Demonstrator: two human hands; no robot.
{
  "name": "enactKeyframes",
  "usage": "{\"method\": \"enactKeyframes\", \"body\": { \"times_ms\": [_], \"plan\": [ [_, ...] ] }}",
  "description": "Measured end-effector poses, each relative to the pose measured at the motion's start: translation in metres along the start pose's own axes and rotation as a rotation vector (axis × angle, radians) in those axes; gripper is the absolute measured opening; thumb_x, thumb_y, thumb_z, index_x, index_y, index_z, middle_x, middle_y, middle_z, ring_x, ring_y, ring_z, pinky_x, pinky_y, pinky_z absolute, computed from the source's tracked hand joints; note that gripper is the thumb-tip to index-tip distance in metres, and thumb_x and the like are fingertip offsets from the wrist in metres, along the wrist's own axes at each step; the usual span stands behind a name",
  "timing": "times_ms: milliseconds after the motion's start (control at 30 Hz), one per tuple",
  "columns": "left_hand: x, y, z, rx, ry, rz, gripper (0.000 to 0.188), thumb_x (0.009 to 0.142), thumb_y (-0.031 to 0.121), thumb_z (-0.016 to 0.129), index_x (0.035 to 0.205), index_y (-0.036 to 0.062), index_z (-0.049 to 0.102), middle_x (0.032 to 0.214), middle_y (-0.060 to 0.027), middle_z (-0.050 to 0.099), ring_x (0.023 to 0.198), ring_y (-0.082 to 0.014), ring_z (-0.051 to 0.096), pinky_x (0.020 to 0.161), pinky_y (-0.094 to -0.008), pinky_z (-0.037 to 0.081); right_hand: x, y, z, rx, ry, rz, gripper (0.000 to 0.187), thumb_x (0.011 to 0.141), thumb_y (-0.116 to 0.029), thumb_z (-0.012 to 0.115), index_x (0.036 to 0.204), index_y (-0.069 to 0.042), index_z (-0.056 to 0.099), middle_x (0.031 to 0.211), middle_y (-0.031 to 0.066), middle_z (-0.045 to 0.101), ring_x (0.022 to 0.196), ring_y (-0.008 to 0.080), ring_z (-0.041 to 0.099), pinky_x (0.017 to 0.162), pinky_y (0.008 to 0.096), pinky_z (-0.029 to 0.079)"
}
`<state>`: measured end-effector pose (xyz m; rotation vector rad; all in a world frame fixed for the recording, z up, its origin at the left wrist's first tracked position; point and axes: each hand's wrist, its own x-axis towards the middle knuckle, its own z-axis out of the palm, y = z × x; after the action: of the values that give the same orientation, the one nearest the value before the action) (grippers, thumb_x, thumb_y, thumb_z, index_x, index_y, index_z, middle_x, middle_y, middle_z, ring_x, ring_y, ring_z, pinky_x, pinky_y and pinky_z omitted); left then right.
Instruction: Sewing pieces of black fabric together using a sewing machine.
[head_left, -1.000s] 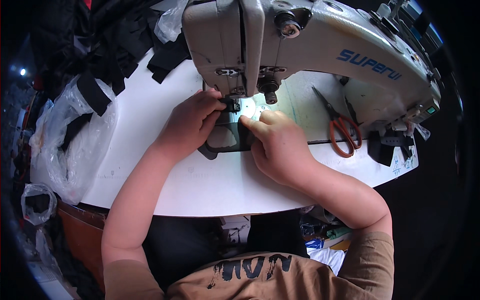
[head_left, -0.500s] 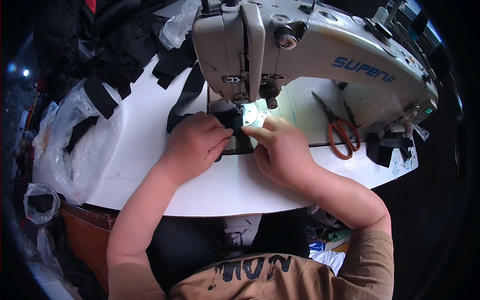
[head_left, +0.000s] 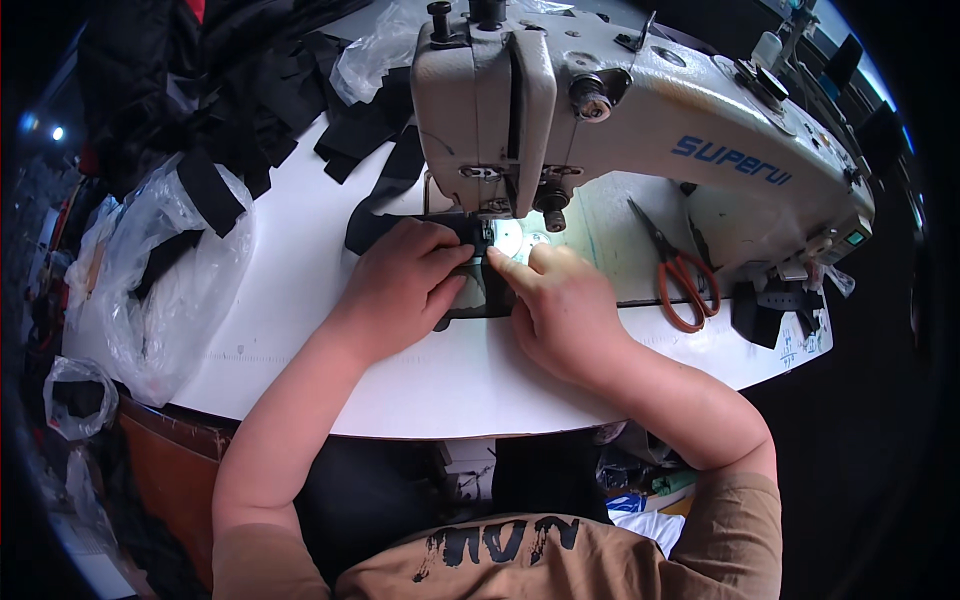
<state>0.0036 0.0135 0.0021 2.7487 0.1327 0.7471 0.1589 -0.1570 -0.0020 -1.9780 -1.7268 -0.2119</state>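
Observation:
A strip of black fabric (head_left: 372, 226) runs across the bed of a white sewing machine (head_left: 490, 110), one end under the presser foot (head_left: 485, 232). My left hand (head_left: 405, 285) lies on the strip, fingers bent and pressed together, its fingertips just in front of the foot. Close beside it, my right hand (head_left: 565, 305) reaches in from the right with its index fingertip against the fabric's edge and the other fingers curled. The machine's lamp lights the round metal needle plate (head_left: 508, 240). My fingers partly cover the fabric between them.
Orange-handled scissors (head_left: 684, 285) lie on the right of the white table (head_left: 300, 385). Black scraps (head_left: 760, 312) sit at its right edge. At the left are a clear plastic bag (head_left: 215, 300) with black pieces and a heap of black fabric (head_left: 240, 90).
The view has shifted a little, so the machine appears lower and further right. Both hands' fingertips are now nearer the presser foot, and less black fabric shows in front of it.

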Motion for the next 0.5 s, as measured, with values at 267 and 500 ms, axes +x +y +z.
{"method": "enactKeyframes", "body": {
  "times_ms": [267, 500],
  "plan": [
    [-0.0003, -0.0054, 0.0024, 0.022, -0.029, -0.002, 0.042, 0.084, 0.008, 0.076, 0.125, 0.0054, 0.067, 0.125, -0.0098, 0.059, 0.119, -0.0315, 0.057, 0.104, -0.0417, 0.049, 0.0005, 0.0002, -0.0011, 0.014, -0.019, 0.010, 0.051, 0.078, -0.002, 0.062, 0.128, -0.008, 0.069, 0.092, 0.0141, 0.061, 0.087, 0.0348, 0.062, 0.073, 0.0474, 0.051],
    [0.0020, -0.0079, 0.0041, 0.051, -0.004, 0.023, 0.040, 0.084, 0.011, 0.077, 0.122, 0.0054, 0.066, 0.123, -0.0093, 0.061, 0.117, -0.0306, 0.059, 0.102, -0.0433, 0.051, 0.0006, 0.0003, -0.0025, 0.021, -0.022, 0.024, 0.051, 0.078, -0.002, 0.062, 0.127, -0.009, 0.070, 0.091, 0.0139, 0.061, 0.087, 0.0351, 0.062, 0.074, 0.0476, 0.051]
  ]
}}
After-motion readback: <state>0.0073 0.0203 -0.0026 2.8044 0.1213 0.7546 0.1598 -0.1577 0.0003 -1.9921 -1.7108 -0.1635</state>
